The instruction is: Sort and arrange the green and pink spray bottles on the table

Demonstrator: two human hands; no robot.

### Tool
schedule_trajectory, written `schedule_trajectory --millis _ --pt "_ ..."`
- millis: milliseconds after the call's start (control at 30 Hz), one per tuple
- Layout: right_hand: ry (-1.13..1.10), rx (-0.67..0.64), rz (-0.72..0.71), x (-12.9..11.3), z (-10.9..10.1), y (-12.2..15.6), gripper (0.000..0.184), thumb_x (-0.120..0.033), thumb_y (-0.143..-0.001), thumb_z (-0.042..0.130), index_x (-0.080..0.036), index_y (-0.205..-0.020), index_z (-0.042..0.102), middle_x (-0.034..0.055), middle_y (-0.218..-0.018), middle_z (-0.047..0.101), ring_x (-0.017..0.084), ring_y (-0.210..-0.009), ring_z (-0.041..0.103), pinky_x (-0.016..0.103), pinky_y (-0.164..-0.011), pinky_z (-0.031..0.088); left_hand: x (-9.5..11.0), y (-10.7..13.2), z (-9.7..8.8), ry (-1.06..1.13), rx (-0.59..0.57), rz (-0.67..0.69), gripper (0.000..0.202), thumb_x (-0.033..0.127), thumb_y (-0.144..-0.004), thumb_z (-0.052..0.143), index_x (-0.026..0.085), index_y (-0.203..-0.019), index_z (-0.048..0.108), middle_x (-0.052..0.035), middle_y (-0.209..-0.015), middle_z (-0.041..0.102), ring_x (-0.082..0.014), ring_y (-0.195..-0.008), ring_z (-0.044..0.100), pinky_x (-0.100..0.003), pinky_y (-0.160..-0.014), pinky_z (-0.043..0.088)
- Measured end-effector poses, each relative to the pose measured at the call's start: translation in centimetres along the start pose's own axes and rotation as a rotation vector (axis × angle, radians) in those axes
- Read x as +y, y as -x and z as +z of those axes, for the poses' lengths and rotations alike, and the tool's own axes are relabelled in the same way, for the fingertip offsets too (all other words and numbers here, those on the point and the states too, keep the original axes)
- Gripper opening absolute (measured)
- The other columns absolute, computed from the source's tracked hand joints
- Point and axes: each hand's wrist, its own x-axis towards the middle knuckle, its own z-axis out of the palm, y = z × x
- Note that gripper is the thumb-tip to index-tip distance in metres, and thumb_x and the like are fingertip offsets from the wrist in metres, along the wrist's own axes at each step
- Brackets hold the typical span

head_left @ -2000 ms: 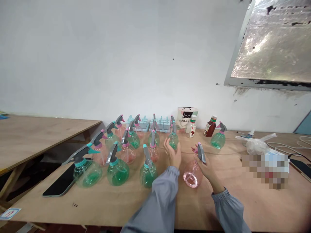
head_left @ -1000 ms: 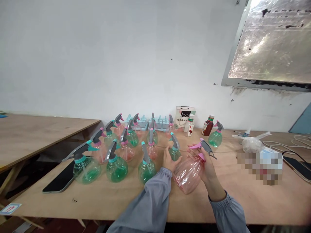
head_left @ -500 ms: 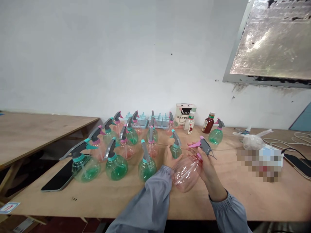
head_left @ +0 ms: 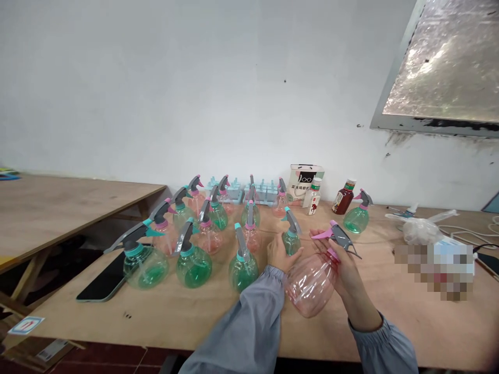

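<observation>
A pink see-through spray bottle (head_left: 311, 283) with a grey and pink trigger head is tilted above the wooden table (head_left: 195, 317). My right hand (head_left: 345, 265) is closed round its neck just under the trigger. My left hand (head_left: 279, 253) cups the bottle's left side, next to a small green spray bottle (head_left: 291, 240) that stands upright. Grey sleeves cover both my forearms.
Several green and pink spray bottles (head_left: 194, 266) stand in rows left of my hands. A black phone (head_left: 102, 280) lies near the left edge. At the back stand a white box (head_left: 302, 183), two small drink bottles (head_left: 343, 197), a lone green sprayer (head_left: 357, 218); a plastic bag (head_left: 419, 228) and cables lie at right.
The pink bottle was lifted off the table and tipped on its side between both hands. Over the last half second it has stayed there; the camera view shifted slightly.
</observation>
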Motion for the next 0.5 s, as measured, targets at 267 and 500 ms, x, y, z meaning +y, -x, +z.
schedule_trajectory --millis 267,500 --pt "0.029 -0.014 -0.026 -0.3 0.0 0.0 0.035 -0.045 -0.07 0.083 -0.027 -0.099 0.075 0.0075 -0.116 0.077 0.031 -0.113 0.071 0.047 -0.093 0.061 -0.1 -0.3 -0.4 -0.059 0.013 -0.029 0.072 0.053 -0.071 0.08 0.022 -0.13 0.051 -0.0165 -0.129 0.068 -0.0357 -0.122 0.064 -0.054 -0.107 0.045" --pt "-0.005 0.091 0.043 0.1 -1.5 -0.6 0.018 -0.034 -0.065 0.075 -0.024 -0.079 0.07 0.0035 -0.08 0.076 0.031 -0.095 0.075 0.046 -0.087 0.063 -1.0 -0.6 -0.2 -0.086 -0.008 -0.061 0.076 0.053 -0.072 0.08 0.022 -0.134 0.05 -0.0179 -0.132 0.066 -0.0342 -0.124 0.064 -0.049 -0.104 0.047"
